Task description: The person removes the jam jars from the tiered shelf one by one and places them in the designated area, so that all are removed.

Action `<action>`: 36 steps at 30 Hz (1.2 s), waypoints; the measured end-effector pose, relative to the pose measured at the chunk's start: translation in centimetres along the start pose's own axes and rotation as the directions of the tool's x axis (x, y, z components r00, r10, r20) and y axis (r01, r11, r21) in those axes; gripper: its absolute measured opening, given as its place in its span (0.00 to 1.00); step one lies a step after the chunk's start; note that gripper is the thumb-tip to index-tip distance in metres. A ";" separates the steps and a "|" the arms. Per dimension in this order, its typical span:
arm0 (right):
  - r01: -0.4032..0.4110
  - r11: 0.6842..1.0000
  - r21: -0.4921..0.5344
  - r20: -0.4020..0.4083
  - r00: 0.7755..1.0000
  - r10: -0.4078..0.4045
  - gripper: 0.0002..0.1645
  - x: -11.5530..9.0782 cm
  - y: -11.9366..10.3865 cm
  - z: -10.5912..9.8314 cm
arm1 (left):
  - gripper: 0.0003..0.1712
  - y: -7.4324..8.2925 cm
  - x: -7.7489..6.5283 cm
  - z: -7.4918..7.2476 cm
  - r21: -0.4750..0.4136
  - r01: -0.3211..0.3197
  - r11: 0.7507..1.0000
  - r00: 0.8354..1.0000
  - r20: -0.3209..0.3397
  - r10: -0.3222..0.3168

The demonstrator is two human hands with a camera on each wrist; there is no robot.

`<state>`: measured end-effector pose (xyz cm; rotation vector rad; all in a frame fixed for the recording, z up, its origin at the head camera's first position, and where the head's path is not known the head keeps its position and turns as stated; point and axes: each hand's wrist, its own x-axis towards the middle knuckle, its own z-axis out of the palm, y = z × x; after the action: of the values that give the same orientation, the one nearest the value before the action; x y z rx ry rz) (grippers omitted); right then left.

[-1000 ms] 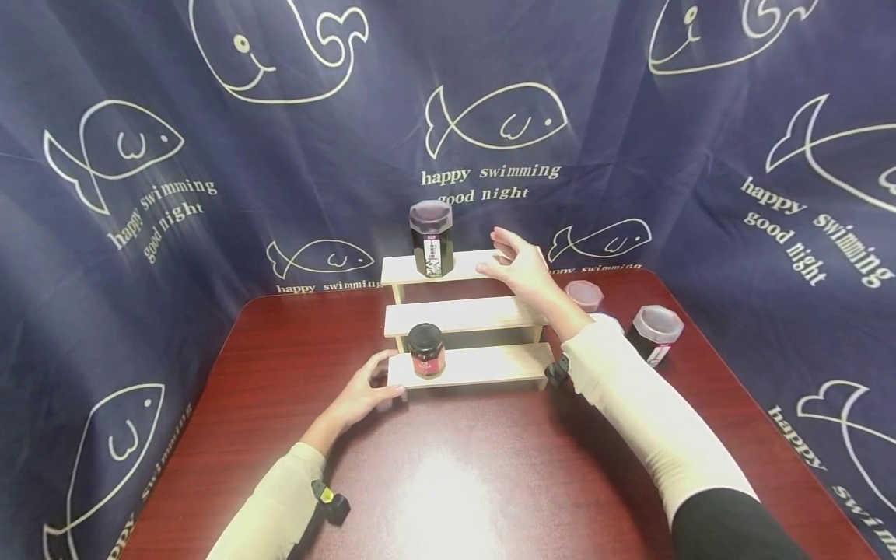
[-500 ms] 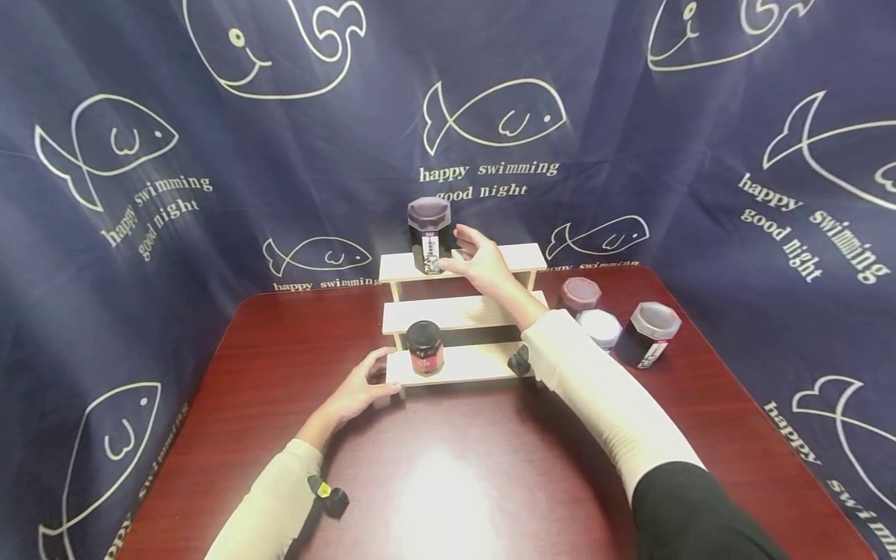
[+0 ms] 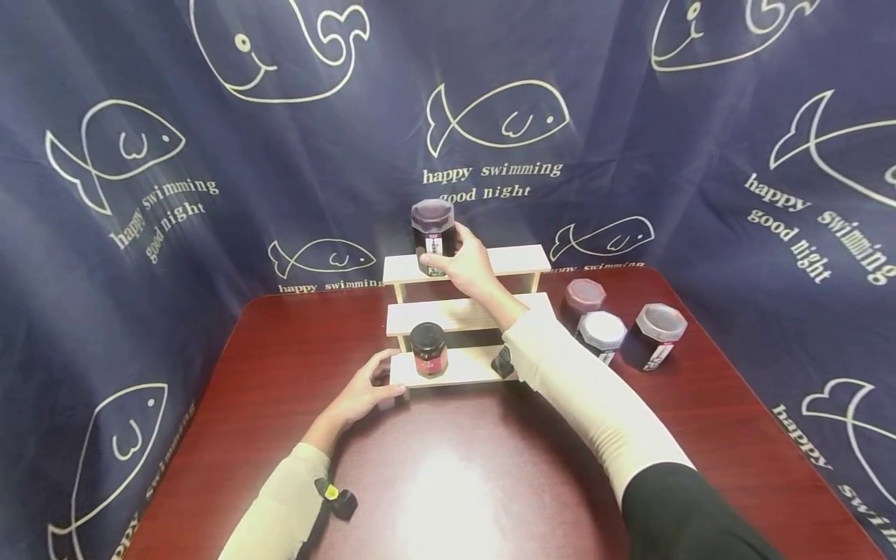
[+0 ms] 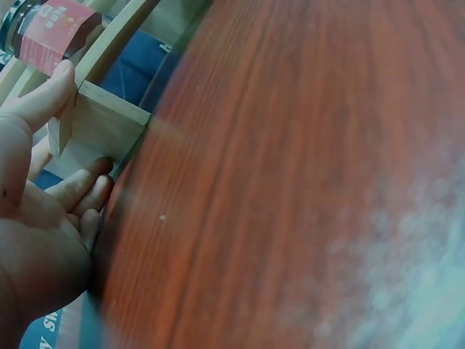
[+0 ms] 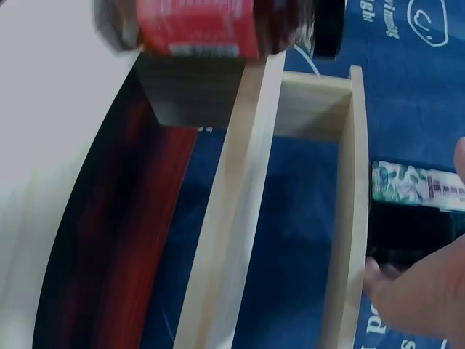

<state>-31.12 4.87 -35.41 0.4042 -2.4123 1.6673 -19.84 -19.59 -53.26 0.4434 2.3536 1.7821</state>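
A tall dark jar (image 3: 434, 243) with a translucent faceted lid stands at the left end of the top tier of a pale wooden three-tier shelf (image 3: 521, 259). My right hand (image 3: 467, 268) grips this jar from its right side, thumb across the front near the label. In the right wrist view the jar's label (image 5: 407, 185) shows beside the hand (image 5: 429, 291). My left hand (image 3: 365, 391) holds the left end of the bottom tier, thumb in front and fingers round the side. A small black-lidded jar (image 3: 429, 350) with a red label sits on that bottom tier, close by.
Right of the shelf, on the red-brown table (image 3: 280, 334), stand a jar with a reddish lid (image 3: 585, 294), one with a white lid (image 3: 602, 330) and a dark one with a clear lid (image 3: 656, 338). A blue fish-print curtain (image 3: 336, 179) hangs behind.
My right hand has moved left along the top tier to the tall dark jar and taken hold of it. The left hand stays at the shelf's end.
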 end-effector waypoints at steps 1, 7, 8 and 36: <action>-0.002 1.000 -0.017 -0.013 1.000 0.002 0.51 0.0 0.0 0.2 | 0.42 0.0 0.0 0.1 0.001 -0.001 1.000 1.000 -0.001 0.001; -0.012 0.995 -0.101 -0.119 0.993 -0.001 0.52 -0.2 -0.1 1.1 | 0.43 0.6 -0.1 0.5 0.000 -0.002 1.000 1.000 -0.002 0.002; -0.015 0.994 -0.113 -0.137 0.991 -0.001 0.53 -0.1 -0.1 1.3 | 0.43 1.0 -0.2 0.6 0.001 -0.005 1.000 1.000 0.000 0.005; -0.041 0.981 -0.188 -0.236 0.972 -0.005 0.50 0.5 0.0 2.6 | 0.45 0.2 -0.1 0.3 0.018 0.003 1.000 1.000 -0.012 -0.003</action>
<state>-31.54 2.37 -36.14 0.1450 -2.3748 1.3830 -19.64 -19.30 -53.13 0.4324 2.3794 1.7679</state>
